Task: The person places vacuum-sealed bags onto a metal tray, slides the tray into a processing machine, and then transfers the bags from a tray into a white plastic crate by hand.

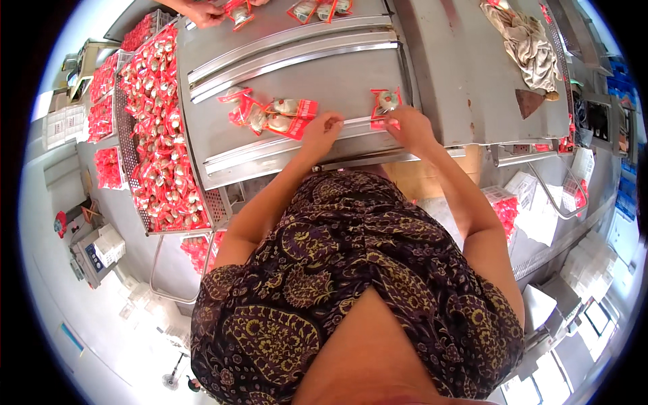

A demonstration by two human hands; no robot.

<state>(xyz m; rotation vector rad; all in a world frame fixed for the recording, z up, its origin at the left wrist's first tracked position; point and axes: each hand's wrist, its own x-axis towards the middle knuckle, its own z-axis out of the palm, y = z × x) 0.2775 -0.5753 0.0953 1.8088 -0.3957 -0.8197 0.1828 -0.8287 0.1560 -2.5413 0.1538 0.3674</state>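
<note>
My right hand pinches the lower edge of a small red-and-clear plastic packet. A pale, egg-like round thing shows through its film. My left hand has its fingers curled in, with nothing seen between them. Just left of it, close to the knuckles, lies a group of similar red-and-clear packets, each with a round pale thing inside. Both hands are over the front part of the steel table, by its raised metal strip.
To the left stands a perforated metal bin heaped with red packets. Metal rails cross the table. Opposite, another person's hand is near further packets. A crumpled cloth and a scraper-like blade lie at the right.
</note>
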